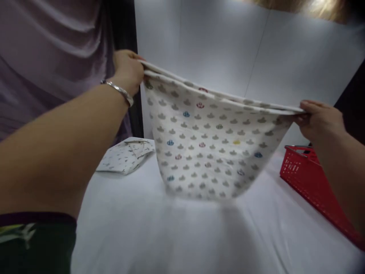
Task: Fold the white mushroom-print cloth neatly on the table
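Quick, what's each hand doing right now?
Left hand: closed, holding one top corner of the patterned cloth.
Right hand: closed, holding the cloth's other top corner.

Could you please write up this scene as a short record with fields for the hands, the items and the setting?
left hand: gripping one upper corner of the printed cloth; bracelet on the wrist
right hand: gripping the opposite upper corner, lower in the picture
held item: printed cloth, stretched between both hands, white with small grey, blue, red and yellow motifs
other cloth: folded patterned cloth, lying on the white surface, left side
container: red basket, right side, partly behind the right forearm
backdrop: pale wall; purplish drape at left
unclear: whether the held cloth's blurred lower edge touches the surface
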Demonstrator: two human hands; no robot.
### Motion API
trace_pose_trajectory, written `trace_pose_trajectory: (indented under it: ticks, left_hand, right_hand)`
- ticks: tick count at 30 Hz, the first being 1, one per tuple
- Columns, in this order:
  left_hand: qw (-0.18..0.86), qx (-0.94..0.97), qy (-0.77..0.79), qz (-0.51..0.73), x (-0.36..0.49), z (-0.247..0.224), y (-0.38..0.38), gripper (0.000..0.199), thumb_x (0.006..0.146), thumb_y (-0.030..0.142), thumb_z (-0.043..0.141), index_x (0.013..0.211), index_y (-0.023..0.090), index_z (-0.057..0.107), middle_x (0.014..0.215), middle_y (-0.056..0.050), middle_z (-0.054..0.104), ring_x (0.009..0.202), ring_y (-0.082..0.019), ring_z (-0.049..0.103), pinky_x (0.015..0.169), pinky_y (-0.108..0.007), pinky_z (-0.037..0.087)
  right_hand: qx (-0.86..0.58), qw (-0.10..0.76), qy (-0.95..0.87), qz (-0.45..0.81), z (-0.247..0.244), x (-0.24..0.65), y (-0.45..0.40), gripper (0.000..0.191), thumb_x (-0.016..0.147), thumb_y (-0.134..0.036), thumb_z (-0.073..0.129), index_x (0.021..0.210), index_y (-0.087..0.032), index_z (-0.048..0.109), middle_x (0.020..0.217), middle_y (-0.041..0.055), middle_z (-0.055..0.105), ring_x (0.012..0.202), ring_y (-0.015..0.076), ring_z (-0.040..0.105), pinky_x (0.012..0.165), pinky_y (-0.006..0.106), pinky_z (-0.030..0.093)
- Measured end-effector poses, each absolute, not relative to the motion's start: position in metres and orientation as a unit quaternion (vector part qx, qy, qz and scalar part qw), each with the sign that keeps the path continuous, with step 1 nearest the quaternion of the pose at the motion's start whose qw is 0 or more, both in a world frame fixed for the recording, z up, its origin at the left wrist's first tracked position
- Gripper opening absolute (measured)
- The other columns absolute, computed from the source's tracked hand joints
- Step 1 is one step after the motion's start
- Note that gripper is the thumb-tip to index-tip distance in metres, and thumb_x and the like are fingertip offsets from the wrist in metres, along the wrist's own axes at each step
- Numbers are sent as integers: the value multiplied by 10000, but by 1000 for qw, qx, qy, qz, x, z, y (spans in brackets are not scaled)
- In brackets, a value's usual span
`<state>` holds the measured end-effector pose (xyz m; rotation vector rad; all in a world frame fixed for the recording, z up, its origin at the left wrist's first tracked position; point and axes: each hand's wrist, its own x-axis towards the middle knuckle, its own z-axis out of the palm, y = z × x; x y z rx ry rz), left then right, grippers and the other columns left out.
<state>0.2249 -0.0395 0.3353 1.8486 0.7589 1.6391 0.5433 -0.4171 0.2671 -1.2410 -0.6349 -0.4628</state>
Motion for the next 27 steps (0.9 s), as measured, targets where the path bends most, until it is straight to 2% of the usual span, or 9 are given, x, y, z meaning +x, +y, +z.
trace_pose_trajectory:
  ticks: [3,6,8,11,14,16,18,22,27]
  left_hand:
    - [232,684,277,634,203,355,-41,435,761,68,329,1138,-71,496,1129,-118,611,911,-123,603,681,-237,421]
    - [188,689,313,626,165,314,-47,404,716,124,449,1069,25,618,956,-54,666,820,-116,612,686,-239,448]
    - [170,703,370,583,138,253,-49,383,719,237,481,1032,110,662,844,-20,674,710,-106,589,651,-250,461]
    - [202,752,460,428,101,132,-56,342,645,268,491,914,196,689,792,23,680,654,-127,574,595,-230,460]
    - [306,758,509,271,75,19,-74,297,589,250,457,783,202,677,655,15,669,610,-168,607,604,-264,489]
    - [321,756,517,241,64,-26,-86,274,560,236,437,713,205,662,725,-8,692,696,-190,635,654,-278,503]
    - [313,759,514,248,57,-43,-93,279,570,255,435,730,216,660,816,-16,704,779,-204,642,716,-292,507]
    - [273,777,481,301,46,-36,-95,295,608,287,430,795,241,653,922,-3,691,873,-204,631,801,-285,496]
    - [237,824,435,275,28,-46,-108,252,594,254,427,733,250,637,890,0,679,877,-203,625,825,-279,491]
  right_hand:
    - [-540,780,-270,-164,278,537,-397,442,749,-128,628,1141,32,504,1054,157,612,594,9,549,595,262,460]
    - [-540,791,-262,-118,236,520,-388,309,736,-147,670,1014,-35,593,927,85,635,624,41,569,595,228,498]
    - [-561,790,-237,-64,177,507,-389,267,673,-196,726,904,-95,640,845,41,635,642,70,578,576,202,529]
    - [-644,741,-190,29,64,488,-403,355,561,-323,781,847,-147,666,894,31,649,710,131,609,575,229,572]
    - [-719,670,-108,148,-35,470,-421,364,516,-353,772,805,-153,676,749,18,651,601,140,599,517,249,553]
    - [-747,629,-80,199,-70,461,-430,327,509,-350,759,766,-167,674,651,-5,628,504,121,560,466,237,515]
    - [-755,617,-84,205,-76,455,-436,330,519,-367,746,778,-176,673,638,-16,619,491,114,544,465,234,499]
    - [-762,618,-119,154,-51,442,-447,407,515,-429,727,811,-156,670,657,-7,614,547,134,558,510,259,506]
    - [-831,517,-149,140,-57,420,-480,439,552,-525,660,787,-155,688,424,-37,492,413,129,470,391,233,372]
